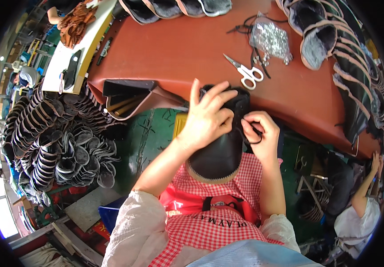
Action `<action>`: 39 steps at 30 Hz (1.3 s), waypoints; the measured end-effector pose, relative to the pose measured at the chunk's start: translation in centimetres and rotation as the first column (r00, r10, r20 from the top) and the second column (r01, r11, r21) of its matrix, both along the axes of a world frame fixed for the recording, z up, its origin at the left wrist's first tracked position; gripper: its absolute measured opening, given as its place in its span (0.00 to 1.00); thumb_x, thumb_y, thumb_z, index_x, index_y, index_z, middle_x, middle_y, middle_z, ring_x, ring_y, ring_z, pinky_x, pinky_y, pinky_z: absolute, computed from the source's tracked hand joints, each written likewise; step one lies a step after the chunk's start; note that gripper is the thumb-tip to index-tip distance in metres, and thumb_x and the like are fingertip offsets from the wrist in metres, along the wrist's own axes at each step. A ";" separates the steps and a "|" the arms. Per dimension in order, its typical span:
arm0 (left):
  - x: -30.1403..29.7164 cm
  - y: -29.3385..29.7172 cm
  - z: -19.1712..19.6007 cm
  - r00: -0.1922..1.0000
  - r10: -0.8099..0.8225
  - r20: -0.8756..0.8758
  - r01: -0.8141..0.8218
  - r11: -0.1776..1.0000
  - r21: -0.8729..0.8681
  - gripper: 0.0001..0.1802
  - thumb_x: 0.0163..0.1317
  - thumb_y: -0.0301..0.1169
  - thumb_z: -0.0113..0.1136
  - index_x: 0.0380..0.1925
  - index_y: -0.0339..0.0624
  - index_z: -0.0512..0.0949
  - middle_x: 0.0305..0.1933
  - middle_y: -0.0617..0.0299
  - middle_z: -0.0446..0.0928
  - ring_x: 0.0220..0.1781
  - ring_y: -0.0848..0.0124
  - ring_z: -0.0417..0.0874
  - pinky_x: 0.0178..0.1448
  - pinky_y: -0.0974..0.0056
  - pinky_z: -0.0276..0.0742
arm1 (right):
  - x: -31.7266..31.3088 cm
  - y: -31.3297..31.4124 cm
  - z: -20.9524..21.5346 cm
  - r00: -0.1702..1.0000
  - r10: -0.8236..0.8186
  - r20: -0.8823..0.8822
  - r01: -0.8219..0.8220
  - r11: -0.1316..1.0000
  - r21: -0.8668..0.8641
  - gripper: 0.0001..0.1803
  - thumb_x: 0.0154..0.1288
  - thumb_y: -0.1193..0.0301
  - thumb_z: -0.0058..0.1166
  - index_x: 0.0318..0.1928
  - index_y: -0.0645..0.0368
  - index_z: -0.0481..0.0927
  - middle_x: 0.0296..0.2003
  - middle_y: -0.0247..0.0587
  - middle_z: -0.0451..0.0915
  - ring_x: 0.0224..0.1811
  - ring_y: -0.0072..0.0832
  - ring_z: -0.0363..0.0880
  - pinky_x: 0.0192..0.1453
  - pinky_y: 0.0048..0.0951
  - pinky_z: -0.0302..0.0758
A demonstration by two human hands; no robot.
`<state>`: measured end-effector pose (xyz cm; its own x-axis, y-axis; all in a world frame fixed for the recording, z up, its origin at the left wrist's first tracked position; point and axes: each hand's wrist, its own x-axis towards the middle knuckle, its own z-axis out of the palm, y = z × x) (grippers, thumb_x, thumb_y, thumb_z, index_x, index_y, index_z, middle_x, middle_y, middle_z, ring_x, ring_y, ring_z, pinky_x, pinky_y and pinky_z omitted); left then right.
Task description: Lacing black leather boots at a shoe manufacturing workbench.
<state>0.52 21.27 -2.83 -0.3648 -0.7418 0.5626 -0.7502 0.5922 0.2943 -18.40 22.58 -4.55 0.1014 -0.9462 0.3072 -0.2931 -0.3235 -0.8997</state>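
A black shoe upper [216, 158] with a toothed tan edge lies against my checked apron, its top end at the table's front edge. My left hand [207, 118] grips the upper from its left side, some fingers raised and others bent over the opening. On the right of the opening, my right hand [263, 131] is closed in a pinch on a thin black lace [257, 137], which loops below the fingers. Its far end is hidden at the upper. White-handled scissors [245, 74] lie just beyond my hands, blades partly apart.
On the red-brown table [170, 49] are a clear bag of small metal pieces [270, 39] and rows of fur-lined uppers [318, 42]. An open pouch [132, 100] hangs at the front edge. Stacked uppers [83, 153] stand left. Another person's arm [364, 191] shows right.
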 end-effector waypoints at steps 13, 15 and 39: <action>18.0 5.5 6.9 0.684 0.696 -0.217 -0.717 0.589 -0.372 0.10 0.40 0.19 0.63 0.25 0.45 0.79 0.53 0.56 0.76 0.57 0.56 0.75 0.62 0.48 0.66 | -0.3 0.1 3.1 0.991 0.114 0.069 -0.108 0.990 -0.088 0.11 0.51 0.83 0.64 0.38 0.65 0.82 0.40 0.43 0.82 0.42 0.28 0.82 0.43 0.25 0.81; 15.3 6.3 6.9 0.753 0.632 -0.182 -0.649 0.671 -0.358 0.10 0.40 0.19 0.64 0.25 0.45 0.79 0.52 0.56 0.76 0.57 0.55 0.75 0.63 0.48 0.65 | 2.1 -0.5 3.9 0.985 0.175 -0.010 -0.173 0.963 -0.205 0.10 0.52 0.83 0.63 0.37 0.64 0.81 0.40 0.44 0.82 0.41 0.34 0.81 0.45 0.30 0.79; 1.4 1.9 -2.5 0.138 0.488 -0.862 0.230 0.831 0.507 0.10 0.60 0.24 0.65 0.41 0.30 0.82 0.37 0.56 0.84 0.40 0.72 0.85 0.47 0.72 0.80 | 4.1 -3.1 4.2 0.810 -0.085 -0.580 -0.170 0.913 -0.372 0.07 0.51 0.80 0.63 0.33 0.59 0.83 0.45 0.38 0.79 0.56 0.41 0.73 0.59 0.40 0.72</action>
